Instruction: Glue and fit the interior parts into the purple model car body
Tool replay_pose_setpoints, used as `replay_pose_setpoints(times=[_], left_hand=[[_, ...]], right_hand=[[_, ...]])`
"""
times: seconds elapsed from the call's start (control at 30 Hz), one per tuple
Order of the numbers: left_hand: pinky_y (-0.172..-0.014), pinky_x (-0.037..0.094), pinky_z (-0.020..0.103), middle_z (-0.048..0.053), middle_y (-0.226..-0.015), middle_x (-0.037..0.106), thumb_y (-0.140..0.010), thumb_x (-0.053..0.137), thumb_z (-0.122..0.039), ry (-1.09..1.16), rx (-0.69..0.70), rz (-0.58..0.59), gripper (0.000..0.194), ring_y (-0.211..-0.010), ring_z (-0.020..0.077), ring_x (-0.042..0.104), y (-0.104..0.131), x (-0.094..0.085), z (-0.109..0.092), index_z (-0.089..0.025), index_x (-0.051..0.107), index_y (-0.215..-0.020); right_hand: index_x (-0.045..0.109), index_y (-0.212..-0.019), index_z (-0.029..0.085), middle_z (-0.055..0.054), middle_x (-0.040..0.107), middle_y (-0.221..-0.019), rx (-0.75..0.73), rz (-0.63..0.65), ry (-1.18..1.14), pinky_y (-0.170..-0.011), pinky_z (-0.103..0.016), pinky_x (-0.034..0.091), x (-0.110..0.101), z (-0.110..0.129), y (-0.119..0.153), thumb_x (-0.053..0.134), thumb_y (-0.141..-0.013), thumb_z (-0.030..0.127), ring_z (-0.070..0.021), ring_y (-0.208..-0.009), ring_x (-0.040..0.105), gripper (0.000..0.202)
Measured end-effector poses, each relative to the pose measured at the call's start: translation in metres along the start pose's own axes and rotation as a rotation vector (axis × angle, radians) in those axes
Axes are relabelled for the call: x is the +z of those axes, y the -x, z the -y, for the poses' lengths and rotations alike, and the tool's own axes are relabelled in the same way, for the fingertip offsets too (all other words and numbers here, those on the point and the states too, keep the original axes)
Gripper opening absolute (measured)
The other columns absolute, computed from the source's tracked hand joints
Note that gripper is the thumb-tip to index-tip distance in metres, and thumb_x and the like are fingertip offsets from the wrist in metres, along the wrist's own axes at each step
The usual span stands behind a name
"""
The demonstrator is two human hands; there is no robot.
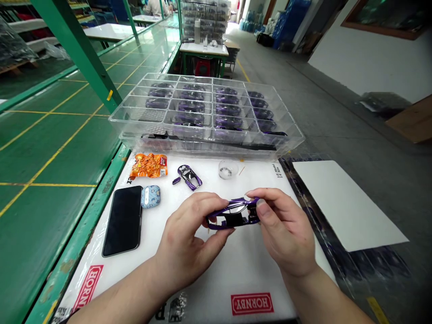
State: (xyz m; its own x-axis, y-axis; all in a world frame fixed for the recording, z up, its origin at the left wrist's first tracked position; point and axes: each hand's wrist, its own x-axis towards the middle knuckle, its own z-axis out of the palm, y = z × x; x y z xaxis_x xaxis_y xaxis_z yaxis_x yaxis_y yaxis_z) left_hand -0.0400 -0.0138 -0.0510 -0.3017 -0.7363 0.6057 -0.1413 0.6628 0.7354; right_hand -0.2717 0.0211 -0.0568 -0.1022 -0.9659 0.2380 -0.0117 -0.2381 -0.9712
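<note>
Two hands grip a purple model-car body shell [233, 219] above a desk [209, 288] covered in white printed film, the left hand [189, 238] clamped on one end between thumb and fingers, the right hand [286, 229] pinching the other. The shell, tilted on its side, shows glossy purple edges, a black panel and open gaps. "HORNBY" stands out in white on two red labels: one upside down at the near edge [252, 303], another sideways at left [88, 287]. Small black print [276, 170] in the far right corner includes "Model." Beyond the hands lie a second purple car shell [189, 175] and an orange snack packet [148, 165], its lettering too small to read.
</note>
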Motion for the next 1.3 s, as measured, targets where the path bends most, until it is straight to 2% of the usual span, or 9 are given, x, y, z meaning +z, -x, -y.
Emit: replay_pose_setpoints(times=[0.33, 0.57, 1.0, 1.13, 1.3], left_hand=[[-0.104, 0.067, 0.025, 0.008, -0.126, 0.081, -0.099, 0.090, -0.005, -0.014, 0.030, 0.003, 0.049, -0.116, 0.0185, 0.080, -0.0011, -0.0008, 0.0000, -0.022, 0.073, -0.142], [-0.098, 0.067, 0.020, 0.008, -0.130, 0.078, -0.100, 0.091, -0.004, -0.010, 0.037, 0.007, 0.049, -0.112, 0.0149, 0.079, 0.0001, 0.0003, 0.0008, -0.020, 0.073, -0.142], [-0.102, 0.070, 0.026, 0.010, -0.131, 0.079, -0.098, 0.093, -0.005, -0.010, 0.020, 0.014, 0.050, -0.117, 0.0184, 0.080, -0.0002, -0.0017, -0.0009, -0.022, 0.075, -0.141], [-0.090, 0.070, 0.023, 0.010, -0.133, 0.081, -0.099, 0.092, -0.006, 0.034, -0.006, 0.015, 0.051, -0.121, 0.0200, 0.081, -0.0001, -0.0003, 0.0000, -0.024, 0.075, -0.142], [-0.085, 0.068, 0.022, 0.008, -0.128, 0.082, -0.098, 0.091, -0.005, 0.052, -0.026, 0.013, 0.052, -0.107, 0.0173, 0.080, 0.0019, 0.0007, 0.0008, -0.025, 0.073, -0.143]], right_hand=[[0.088, -0.135, 0.039, 0.000, 0.083, -0.116, -0.016, 0.011, 0.022, -0.093, -0.020, 0.064, 0.0002, 0.0013, -0.0012, 0.074, -0.121, 0.034, -0.0121, -0.103, 0.078, 0.021], [0.088, -0.135, 0.039, 0.000, 0.081, -0.110, -0.027, 0.021, 0.029, -0.087, -0.022, 0.063, 0.0005, 0.0024, -0.0018, 0.074, -0.120, 0.036, -0.0123, -0.095, 0.075, 0.021], [0.090, -0.131, 0.038, -0.002, 0.082, -0.105, -0.002, 0.015, -0.018, -0.083, -0.025, 0.062, 0.0006, 0.0057, -0.0033, 0.077, -0.119, 0.038, -0.0148, -0.092, 0.075, 0.018], [0.091, -0.131, 0.038, -0.002, 0.082, -0.103, 0.005, 0.032, -0.049, -0.082, -0.026, 0.062, -0.0005, 0.0056, -0.0033, 0.077, -0.119, 0.038, -0.0153, -0.090, 0.075, 0.018], [0.090, -0.134, 0.039, -0.001, 0.083, -0.107, 0.004, 0.047, -0.063, -0.086, -0.025, 0.062, -0.0007, 0.0042, -0.0039, 0.075, -0.120, 0.037, -0.0146, -0.096, 0.075, 0.020]])
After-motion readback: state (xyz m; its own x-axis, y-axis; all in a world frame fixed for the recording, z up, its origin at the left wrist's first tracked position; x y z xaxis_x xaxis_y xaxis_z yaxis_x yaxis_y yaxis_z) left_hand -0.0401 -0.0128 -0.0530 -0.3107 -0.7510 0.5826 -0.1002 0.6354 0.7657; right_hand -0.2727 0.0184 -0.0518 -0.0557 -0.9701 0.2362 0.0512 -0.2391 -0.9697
